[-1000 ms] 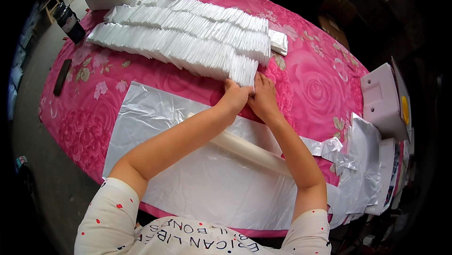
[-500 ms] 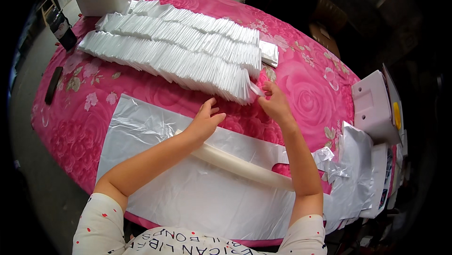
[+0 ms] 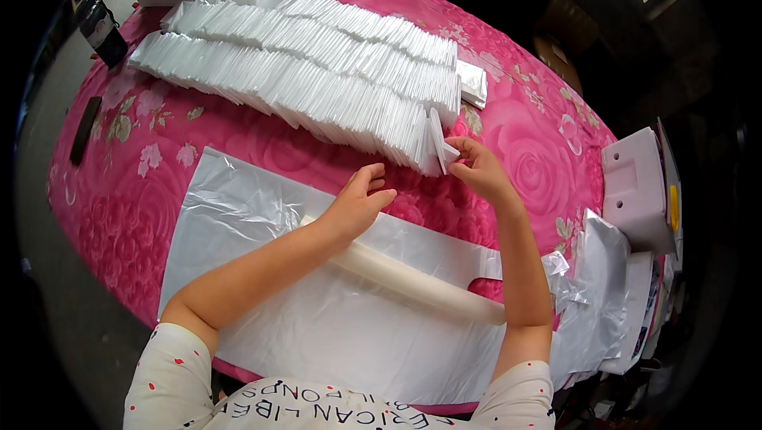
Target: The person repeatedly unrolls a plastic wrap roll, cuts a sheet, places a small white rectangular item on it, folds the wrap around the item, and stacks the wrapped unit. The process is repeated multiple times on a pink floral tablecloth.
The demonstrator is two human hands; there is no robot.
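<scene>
Folded white plastic bags stand packed on edge in three long rows (image 3: 278,84). At the right end of the nearest row, my right hand (image 3: 484,176) pinches one folded plastic bag (image 3: 449,152) between thumb and fingers, and that bag tilts away from the others. My left hand (image 3: 361,200) hovers in front of the rows with its thumb and fingers apart, nothing visible in it. Below both hands a large unfolded plastic bag (image 3: 317,343) lies flat, with a cut-out notch near its right side. Across it rests a pale round tube (image 3: 413,281), partly hidden by my left forearm.
A pink rose-patterned cloth (image 3: 262,144) covers the table. Silvery plastic bags (image 3: 591,295) and a white box (image 3: 635,184) are at the right. On the left are a dark bar (image 3: 85,130) and a dark bottle (image 3: 101,33). A small silvery packet (image 3: 471,83) lies behind the rows.
The view has shifted slightly. The pinched bag now stands out farther from the row's end, beside my right hand. My left hand's fingers have curled a little.
</scene>
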